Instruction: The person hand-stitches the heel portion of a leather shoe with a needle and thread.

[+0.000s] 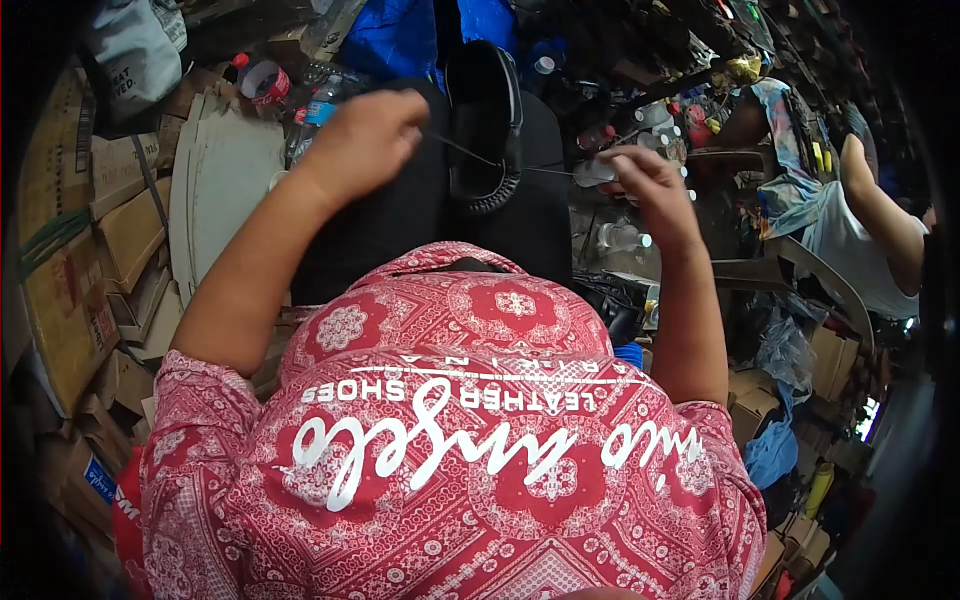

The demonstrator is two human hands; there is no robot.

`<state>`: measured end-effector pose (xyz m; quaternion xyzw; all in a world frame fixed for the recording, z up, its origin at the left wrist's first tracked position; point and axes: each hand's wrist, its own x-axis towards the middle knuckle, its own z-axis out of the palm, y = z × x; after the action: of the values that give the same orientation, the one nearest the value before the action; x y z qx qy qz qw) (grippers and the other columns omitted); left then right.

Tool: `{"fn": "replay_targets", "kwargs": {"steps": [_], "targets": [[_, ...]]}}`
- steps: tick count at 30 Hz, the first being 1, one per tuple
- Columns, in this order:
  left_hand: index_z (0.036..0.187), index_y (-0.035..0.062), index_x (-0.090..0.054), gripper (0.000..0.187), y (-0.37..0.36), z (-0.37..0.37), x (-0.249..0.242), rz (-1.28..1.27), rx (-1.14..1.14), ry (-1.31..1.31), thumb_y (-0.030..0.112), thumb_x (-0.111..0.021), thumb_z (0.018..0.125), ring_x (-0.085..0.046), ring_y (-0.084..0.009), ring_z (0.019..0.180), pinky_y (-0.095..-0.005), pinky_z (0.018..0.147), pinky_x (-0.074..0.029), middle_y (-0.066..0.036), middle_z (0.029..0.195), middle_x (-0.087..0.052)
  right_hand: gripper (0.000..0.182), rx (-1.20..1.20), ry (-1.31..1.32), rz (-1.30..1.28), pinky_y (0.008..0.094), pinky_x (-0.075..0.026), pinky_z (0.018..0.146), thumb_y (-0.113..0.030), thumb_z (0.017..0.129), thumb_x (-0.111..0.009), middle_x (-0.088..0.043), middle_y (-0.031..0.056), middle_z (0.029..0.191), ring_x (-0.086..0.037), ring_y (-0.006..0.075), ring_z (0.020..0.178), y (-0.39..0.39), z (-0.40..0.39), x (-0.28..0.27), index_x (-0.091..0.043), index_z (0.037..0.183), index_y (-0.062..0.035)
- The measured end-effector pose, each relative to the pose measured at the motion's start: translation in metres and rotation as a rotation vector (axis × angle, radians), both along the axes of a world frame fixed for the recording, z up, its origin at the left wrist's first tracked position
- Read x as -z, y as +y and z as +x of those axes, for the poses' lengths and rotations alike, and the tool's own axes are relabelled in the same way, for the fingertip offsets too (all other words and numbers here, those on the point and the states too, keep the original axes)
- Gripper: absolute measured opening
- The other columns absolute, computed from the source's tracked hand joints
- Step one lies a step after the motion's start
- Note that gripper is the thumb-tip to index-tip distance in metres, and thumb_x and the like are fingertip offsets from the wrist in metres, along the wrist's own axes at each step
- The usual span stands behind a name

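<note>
A black shoe (484, 125) rests between my dark-clothed thighs, its opening facing up and a row of stitches along its near end. My left hand (362, 142) is closed, left of the shoe, pinching a thread (455, 146) that runs to the shoe's inner edge. On the other side, my right hand (652, 188) has its fingers pinched on a thin thread (547, 172) stretched from the shoe's right rim. Both hands are raised and apart from the shoe. Whether a needle is in either hand is too small to tell.
Plastic bottles (322, 108) lie beyond my left hand, and several more (625, 237) by my right. Cardboard boxes (130, 220) are stacked at left, near a pale curved panel (225, 190). A blue bag (390, 40) lies ahead. Another person (865, 245) is at right, near a chair (825, 275).
</note>
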<state>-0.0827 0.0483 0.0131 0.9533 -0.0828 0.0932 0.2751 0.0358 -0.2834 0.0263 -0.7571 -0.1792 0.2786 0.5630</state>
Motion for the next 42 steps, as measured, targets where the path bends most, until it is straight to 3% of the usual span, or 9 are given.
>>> {"fn": "replay_targets", "kwargs": {"steps": [4,6,10,12,16,20,28,38,42], "targets": [[0.100,0.0026,-0.061,0.020,0.017,0.015,0.021,-0.597,-0.164,-0.047,0.017,-0.047,0.098,-0.064,-0.0235,0.088,-0.0353,0.082,-0.047,-0.010,0.099,-0.066,0.026,-0.162,-0.414,-0.603,0.0323,-0.046,0.078,-0.029,0.089,-0.063,-0.068,0.0112,0.081,-0.064,0.0224,0.075,0.028,-0.024,0.012,-0.068,0.095,-0.0047],[0.098,0.0030,-0.061,0.031,-0.013,0.018,0.005,-1.642,0.050,0.175,0.027,-0.042,0.101,-0.063,-0.0231,0.087,-0.0351,0.088,-0.045,-0.009,0.102,-0.065,0.026,-0.195,-0.640,-0.663,0.0380,-0.042,0.077,-0.031,0.088,-0.062,-0.063,0.0127,0.072,-0.061,0.0295,0.071,0.031,-0.027,0.021,-0.066,0.082,-0.0064],[0.069,0.0115,-0.049,0.039,-0.013,0.027,0.021,-2.116,0.199,0.396,0.033,-0.042,0.100,-0.042,-0.0117,0.053,-0.0304,0.066,-0.042,0.001,0.061,-0.045,0.030,-0.255,-0.951,-0.656,0.0395,-0.037,0.075,-0.033,0.089,-0.059,-0.059,0.0077,0.064,-0.058,0.0287,0.067,0.012,-0.023,0.041,-0.059,0.072,-0.0084],[0.067,0.0131,-0.034,0.038,0.001,0.015,0.018,-1.889,-0.120,0.392,0.029,-0.036,0.101,-0.021,-0.0109,0.047,-0.0271,0.063,-0.037,0.002,0.055,-0.025,0.030,-0.260,-1.012,-0.659,0.0396,-0.036,0.075,-0.032,0.090,-0.058,-0.059,0.0071,0.065,-0.058,0.0279,0.068,-0.004,-0.034,0.053,-0.058,0.071,-0.0088],[0.072,0.0109,-0.047,0.034,0.019,0.012,0.012,-1.784,-0.040,0.415,0.028,-0.041,0.100,-0.048,-0.0127,0.061,-0.0316,0.074,-0.044,-0.002,0.065,-0.046,0.026,-0.293,-1.018,-0.718,0.0348,-0.038,0.073,-0.031,0.091,-0.058,-0.057,0.0031,0.065,-0.058,0.0217,0.068,-0.011,-0.034,0.068,-0.063,0.079,-0.0090],[0.117,0.0048,-0.059,0.031,0.115,0.002,0.024,-0.502,-0.038,0.400,0.019,-0.061,0.089,-0.059,-0.0167,0.103,-0.0315,0.093,-0.046,-0.006,0.105,-0.063,0.040,0.349,0.469,0.136,0.0237,-0.040,0.080,-0.038,0.095,-0.050,-0.059,-0.0002,0.086,-0.054,0.0109,0.081,-0.031,-0.021,0.063,-0.065,0.113,-0.0053],[0.126,0.0048,-0.055,0.059,0.010,0.027,0.002,-0.287,0.030,0.174,0.028,-0.074,0.076,-0.055,-0.0240,0.113,-0.0334,0.097,-0.042,-0.014,0.125,-0.055,0.034,-0.214,-0.506,-0.216,0.0326,-0.046,0.075,-0.035,0.087,-0.064,-0.060,0.0104,0.091,-0.059,0.0214,0.084,0.051,0.001,-0.001,-0.067,0.097,-0.0022],[0.122,0.0013,-0.046,0.073,-0.053,0.069,0.040,-0.447,0.117,0.246,0.035,-0.080,0.067,-0.048,-0.0324,0.117,-0.0372,0.099,-0.039,-0.019,0.121,-0.048,0.021,-0.626,-0.604,-0.420,0.0430,-0.046,0.065,-0.021,0.083,-0.060,-0.059,0.0200,0.076,-0.059,0.0385,0.074,0.072,-0.010,-0.008,-0.062,0.079,-0.0001],[0.117,0.0018,-0.051,0.067,-0.052,0.072,0.044,-0.440,0.093,0.241,0.034,-0.080,0.067,-0.049,-0.0303,0.112,-0.0363,0.096,-0.039,-0.017,0.115,-0.050,0.019,-0.478,-0.402,-0.350,0.0357,-0.042,0.058,-0.014,0.082,-0.061,-0.051,0.0140,0.067,-0.052,0.0233,0.060,0.045,-0.026,-0.015,-0.056,0.074,0.0022]]}}
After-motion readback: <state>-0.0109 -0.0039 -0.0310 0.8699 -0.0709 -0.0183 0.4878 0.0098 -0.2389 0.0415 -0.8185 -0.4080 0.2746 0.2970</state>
